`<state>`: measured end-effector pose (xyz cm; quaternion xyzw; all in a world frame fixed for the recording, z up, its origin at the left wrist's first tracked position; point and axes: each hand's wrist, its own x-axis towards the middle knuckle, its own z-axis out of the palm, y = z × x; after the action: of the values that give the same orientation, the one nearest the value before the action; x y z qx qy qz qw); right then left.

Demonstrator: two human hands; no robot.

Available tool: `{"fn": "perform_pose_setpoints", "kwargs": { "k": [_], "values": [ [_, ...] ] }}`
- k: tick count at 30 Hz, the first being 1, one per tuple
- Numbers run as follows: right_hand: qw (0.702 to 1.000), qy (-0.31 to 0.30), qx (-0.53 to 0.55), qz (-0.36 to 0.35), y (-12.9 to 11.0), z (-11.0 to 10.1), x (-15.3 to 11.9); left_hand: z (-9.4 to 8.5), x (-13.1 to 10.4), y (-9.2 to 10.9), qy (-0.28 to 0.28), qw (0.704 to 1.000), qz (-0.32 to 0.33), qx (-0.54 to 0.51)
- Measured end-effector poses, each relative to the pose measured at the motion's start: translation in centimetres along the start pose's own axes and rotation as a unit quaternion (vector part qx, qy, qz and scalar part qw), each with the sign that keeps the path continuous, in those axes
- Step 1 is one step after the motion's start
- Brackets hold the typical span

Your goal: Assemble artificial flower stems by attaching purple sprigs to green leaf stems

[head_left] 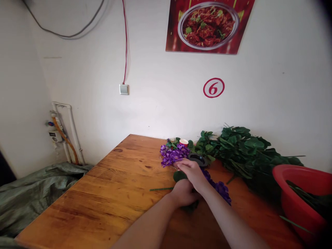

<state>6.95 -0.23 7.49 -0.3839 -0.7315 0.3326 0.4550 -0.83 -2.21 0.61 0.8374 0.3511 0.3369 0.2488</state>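
Observation:
My left hand [183, 192] is closed around a green stem [161, 189], whose end sticks out to the left over the wooden table [124, 180]. A round green leaf [179, 176] shows just above that hand. Above and partly across it is my right hand [192, 173], fingers pinched together at the lower edge of a purple flower cluster [174, 155]; what they hold is too small to tell. More purple flowers [222, 191] show beyond my right forearm, partly hidden by it. A black round dish-like object [198, 159] lies just behind my right hand.
A large pile of green leafy stems [243, 148] lies at the back right. In front of it stands a red tub [287, 186] with green stems inside. A small red-and-white roll [184, 142] is near the wall. Greenish cloth [38, 197] lies beyond the table's left edge.

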Motion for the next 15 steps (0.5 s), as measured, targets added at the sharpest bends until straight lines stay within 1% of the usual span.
{"fn": "perform_pose_setpoints", "kwargs": {
  "k": [1,2,3,5,8,10,11,13,15],
  "values": [
    [0.998,0.009,0.055,0.012,-0.2,-0.9,-1.1,-0.2,0.0,0.2,-0.002,0.999,-0.011,-0.035],
    [0.996,0.015,0.089,0.019,-0.4,-1.8,-2.2,-0.4,0.0,0.4,-0.003,0.997,-0.024,-0.073],
    [0.995,0.018,0.098,0.022,-0.5,-2.6,-3.3,-0.7,0.0,0.6,-0.002,0.993,-0.036,-0.112],
    [0.998,0.016,0.068,0.007,-0.4,-3.9,-5.0,-1.1,0.0,1.1,-0.003,0.980,-0.050,-0.194],
    [0.999,0.013,-0.019,-0.033,0.1,-5.2,-6.6,-1.6,-0.1,1.5,-0.005,0.958,-0.040,-0.285],
    [0.997,0.006,-0.057,-0.052,0.5,-5.7,-7.3,-1.8,0.0,1.5,0.000,0.955,-0.027,-0.297],
    [0.996,0.002,-0.073,-0.059,0.6,-5.9,-7.6,-1.8,0.1,1.3,0.008,0.959,-0.015,-0.284],
    [0.991,-0.014,-0.116,-0.070,0.6,-6.2,-8.0,-1.8,0.4,1.0,0.027,0.971,0.019,-0.237],
    [0.980,-0.019,-0.186,-0.074,0.5,-6.3,-8.3,-1.8,0.7,0.8,0.046,0.979,0.051,-0.190]
  ]
}}
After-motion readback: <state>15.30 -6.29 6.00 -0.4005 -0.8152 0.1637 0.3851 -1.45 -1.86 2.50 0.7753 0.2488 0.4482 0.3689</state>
